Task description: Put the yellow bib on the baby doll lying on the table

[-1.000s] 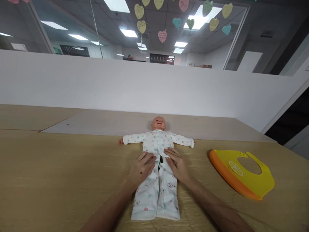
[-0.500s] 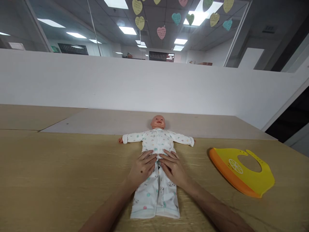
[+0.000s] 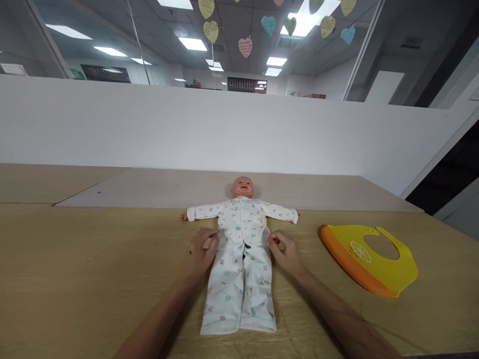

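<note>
A baby doll (image 3: 242, 187) lies on its back with its arms spread, head toward the wall. It wears a white printed shirt (image 3: 242, 219) and matching white trousers (image 3: 226, 284); a small dark gap shows between them at the middle of the waist. At the waist's left side, my left hand (image 3: 203, 252) is closed, thumb and fingers curled together at the shirt's edge. Across from it my right hand (image 3: 287, 253) pinches at the shirt's right side. The exact bit of cloth between the fingertips is hard to make out.
On the wooden table (image 3: 93, 269) to the right lies a yellow bib (image 3: 389, 271) with an orange pocket edge. Behind the table, a white wall (image 3: 224, 129) rises to a glass window carrying heart-shaped notes (image 3: 245, 47).
Both hands have moved apart from the middle of the doll's waist out to its two sides, and their fingers have gone from lying flat to curled. The view has shifted slightly.
</note>
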A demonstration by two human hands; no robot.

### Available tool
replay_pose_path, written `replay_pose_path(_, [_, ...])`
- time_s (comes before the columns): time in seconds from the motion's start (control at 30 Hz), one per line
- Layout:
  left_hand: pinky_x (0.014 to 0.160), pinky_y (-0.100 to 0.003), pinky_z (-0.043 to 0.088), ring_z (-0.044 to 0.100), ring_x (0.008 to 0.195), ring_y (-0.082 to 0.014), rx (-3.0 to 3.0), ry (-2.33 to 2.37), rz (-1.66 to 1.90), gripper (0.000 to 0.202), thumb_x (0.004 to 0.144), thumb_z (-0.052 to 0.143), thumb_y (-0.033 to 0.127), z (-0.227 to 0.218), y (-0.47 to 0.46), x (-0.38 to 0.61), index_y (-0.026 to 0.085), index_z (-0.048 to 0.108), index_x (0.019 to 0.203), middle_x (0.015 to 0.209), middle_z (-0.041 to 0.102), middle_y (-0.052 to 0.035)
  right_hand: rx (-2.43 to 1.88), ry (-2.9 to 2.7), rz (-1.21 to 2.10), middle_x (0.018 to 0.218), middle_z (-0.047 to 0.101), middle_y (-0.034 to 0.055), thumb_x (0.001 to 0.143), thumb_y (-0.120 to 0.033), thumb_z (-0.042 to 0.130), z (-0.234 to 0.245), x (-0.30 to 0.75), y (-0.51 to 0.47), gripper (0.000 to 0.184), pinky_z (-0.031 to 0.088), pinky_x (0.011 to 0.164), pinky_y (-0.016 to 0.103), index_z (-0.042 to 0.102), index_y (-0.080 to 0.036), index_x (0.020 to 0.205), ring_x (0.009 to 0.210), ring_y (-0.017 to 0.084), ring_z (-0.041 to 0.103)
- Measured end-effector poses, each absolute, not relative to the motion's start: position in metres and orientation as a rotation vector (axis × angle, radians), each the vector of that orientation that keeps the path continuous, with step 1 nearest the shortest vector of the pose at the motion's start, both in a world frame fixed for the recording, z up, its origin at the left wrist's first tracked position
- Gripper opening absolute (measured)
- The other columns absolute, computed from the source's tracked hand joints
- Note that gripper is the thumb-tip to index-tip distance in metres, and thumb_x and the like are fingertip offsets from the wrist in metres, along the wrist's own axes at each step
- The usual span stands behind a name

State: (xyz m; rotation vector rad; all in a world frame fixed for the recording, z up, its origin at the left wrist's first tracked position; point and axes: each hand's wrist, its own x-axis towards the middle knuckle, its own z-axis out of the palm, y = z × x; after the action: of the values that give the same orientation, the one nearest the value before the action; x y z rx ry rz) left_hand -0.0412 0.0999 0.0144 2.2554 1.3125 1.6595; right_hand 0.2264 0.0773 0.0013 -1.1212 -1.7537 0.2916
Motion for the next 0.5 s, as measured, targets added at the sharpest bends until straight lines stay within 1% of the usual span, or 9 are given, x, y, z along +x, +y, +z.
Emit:
replay_pose_path(0.03, [0.065, -0.028, 0.05, 0.063, 0.071, -0.0157, 2.149, 1.421, 1.571, 0.015, 0.084, 0.05, 0.021, 0.012, 0.106, -0.048, 0.018, 0.065, 0.081, 0.077, 0.069, -0.002, -1.204, -1.732, 0.342, 0.065, 0.054, -0.0003, 0.09, -0.034, 0.047, -0.003, 0.233, 0.082, 0.027, 0.04, 0.057, 0.023, 0.054, -0.017, 0.07, 0.061, 0.011, 0.049])
replay_pose_path(0.1, [0.061, -0.027, 0.049, 0.062, 0.065, -0.015, 2.041, 1.526, 1.258, 0.018, 0.082, 0.048, 0.022, 0.006, 0.117, -0.059, 0.018, 0.064, 0.075, 0.071, 0.068, -0.001, -1.331, -1.733, 0.436, 0.059, 0.048, -0.0023, 0.09, -0.041, 0.046, -0.012, 0.241, 0.09, 0.035, 0.035, 0.054, 0.023, 0.049, -0.017, 0.064, 0.056, 0.01, 0.043])
replay_pose_path(0.17, [0.063, -0.028, 0.048, 0.061, 0.064, -0.0157, 2.02, 1.572, 0.994, 0.016, 0.077, 0.047, 0.02, 0.001, 0.125, -0.066, 0.018, 0.062, 0.07, 0.068, 0.067, -0.0009, -1.407, -1.776, 0.488, 0.057, 0.046, -0.0025, 0.09, -0.046, 0.044, -0.018, 0.244, 0.094, 0.042, 0.033, 0.055, 0.023, 0.046, -0.017, 0.06, 0.056, 0.01, 0.042])
replay_pose_path(0.2, [0.065, -0.029, 0.049, 0.061, 0.066, -0.0163, 2.025, 1.585, 0.928, 0.016, 0.074, 0.047, 0.02, -0.002, 0.128, -0.068, 0.018, 0.062, 0.071, 0.068, 0.067, -0.001, -1.427, -1.798, 0.493, 0.057, 0.047, -0.0022, 0.09, -0.048, 0.043, -0.02, 0.244, 0.095, 0.044, 0.033, 0.056, 0.023, 0.045, -0.017, 0.059, 0.056, 0.01, 0.042])
replay_pose_path(0.33, [0.072, -0.033, 0.05, 0.061, 0.073, -0.0178, 2.058, 1.567, 0.959, 0.022, 0.071, 0.045, 0.018, -0.015, 0.132, -0.067, 0.018, 0.064, 0.082, 0.078, 0.068, -0.0036, -1.467, -1.805, 0.454, 0.058, 0.051, 0.0001, 0.092, -0.05, 0.038, -0.018, 0.239, 0.091, 0.047, 0.031, 0.057, 0.025, 0.047, -0.017, 0.061, 0.058, 0.012, 0.046])
replay_pose_path(0.43, [0.076, -0.035, 0.05, 0.061, 0.079, -0.0189, 2.078, 1.546, 0.968, 0.024, 0.071, 0.043, 0.017, -0.024, 0.135, -0.064, 0.018, 0.064, 0.084, 0.086, 0.069, -0.0055, -1.509, -1.759, 0.406, 0.06, 0.054, 0.0021, 0.094, -0.046, 0.034, -0.016, 0.241, 0.092, 0.046, 0.032, 0.059, 0.026, 0.048, -0.017, 0.061, 0.06, 0.014, 0.05])
replay_pose_path(0.5, [0.077, -0.034, 0.05, 0.062, 0.079, -0.0184, 2.052, 1.566, 0.973, 0.024, 0.071, 0.043, 0.017, -0.026, 0.138, -0.065, 0.017, 0.063, 0.083, 0.085, 0.068, -0.0052, -1.529, -1.73, 0.378, 0.06, 0.054, 0.0027, 0.094, -0.044, 0.034, -0.019, 0.246, 0.096, 0.044, 0.032, 0.06, 0.026, 0.047, -0.017, 0.062, 0.061, 0.014, 0.051])
